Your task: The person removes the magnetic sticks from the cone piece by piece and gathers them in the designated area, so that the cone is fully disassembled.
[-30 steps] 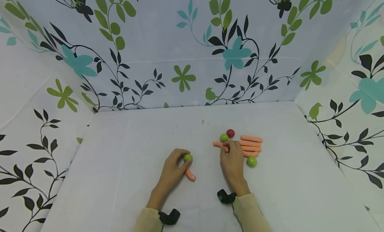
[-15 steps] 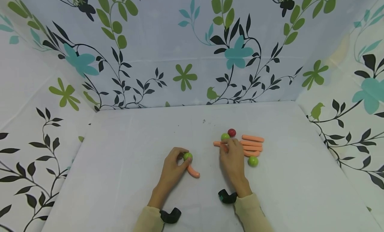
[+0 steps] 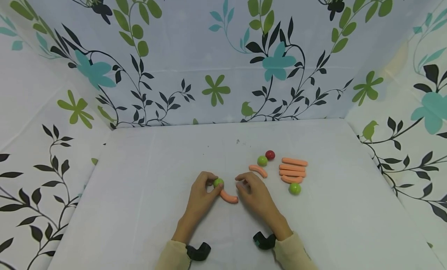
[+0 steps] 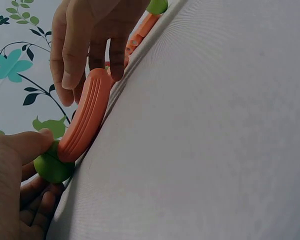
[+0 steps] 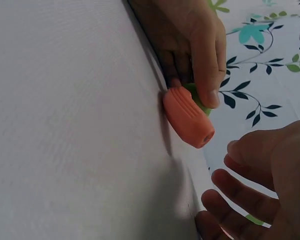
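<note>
Between thumb and fingers, my left hand [image 3: 200,196] pinches a green ball [image 3: 218,183] close over the table. A curved orange ribbed rod [image 3: 229,197] has one end right against that ball; its other end, with a small hole, points toward my right hand [image 3: 256,194]. In the left wrist view the ball [image 4: 54,165] and the grooved rod [image 4: 86,117] show close up. My right hand's fingers are loosely bent and hold nothing; in the right wrist view they stand apart from the rod [image 5: 187,117].
Right of the hands, a second curved orange rod [image 3: 258,170] lies near another green ball [image 3: 262,160] and a red ball [image 3: 270,155]. Several orange rods [image 3: 292,167] lie stacked side by side, with a green ball [image 3: 295,189] below them. A patterned cloth [image 3: 167,49] rises behind the table.
My right hand has let go of the curved orange rod near the pile and moved left toward my left hand. The rod at the left hand's ball has swung to the right.
</note>
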`<state>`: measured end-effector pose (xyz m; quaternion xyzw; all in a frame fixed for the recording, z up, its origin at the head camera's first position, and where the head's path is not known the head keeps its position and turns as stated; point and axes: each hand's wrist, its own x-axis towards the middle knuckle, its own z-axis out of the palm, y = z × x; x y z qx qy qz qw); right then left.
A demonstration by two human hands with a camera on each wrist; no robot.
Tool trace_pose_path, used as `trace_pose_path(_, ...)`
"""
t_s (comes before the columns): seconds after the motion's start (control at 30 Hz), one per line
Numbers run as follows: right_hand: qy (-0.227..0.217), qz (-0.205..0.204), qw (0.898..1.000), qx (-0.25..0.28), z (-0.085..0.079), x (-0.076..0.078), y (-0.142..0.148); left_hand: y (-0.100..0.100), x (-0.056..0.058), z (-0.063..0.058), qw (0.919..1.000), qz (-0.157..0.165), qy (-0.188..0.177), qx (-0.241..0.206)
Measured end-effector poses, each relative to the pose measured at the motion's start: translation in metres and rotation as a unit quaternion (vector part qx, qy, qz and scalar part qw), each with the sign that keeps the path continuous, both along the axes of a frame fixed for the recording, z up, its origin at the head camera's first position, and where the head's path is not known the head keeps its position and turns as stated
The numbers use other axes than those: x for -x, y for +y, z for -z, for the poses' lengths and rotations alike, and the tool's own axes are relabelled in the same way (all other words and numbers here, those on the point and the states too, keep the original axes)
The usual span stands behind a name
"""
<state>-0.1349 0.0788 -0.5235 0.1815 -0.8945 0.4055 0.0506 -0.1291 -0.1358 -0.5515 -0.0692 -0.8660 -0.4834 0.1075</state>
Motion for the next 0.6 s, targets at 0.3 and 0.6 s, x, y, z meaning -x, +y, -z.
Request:
trace_pose_path(0.3,-0.023,-0.047,0.999,-0.012,0.005,-0.007,-0.003,0.000,0.000,0.000,0.9999,0.007,0.011,-0.006)
trace_pose_path(0.6,0.041,-0.070,0.996,-0.033,0.010,-0.008,-0.005,0.000,0.000,-0.001,0.9999,0.008,0.000,-0.006)
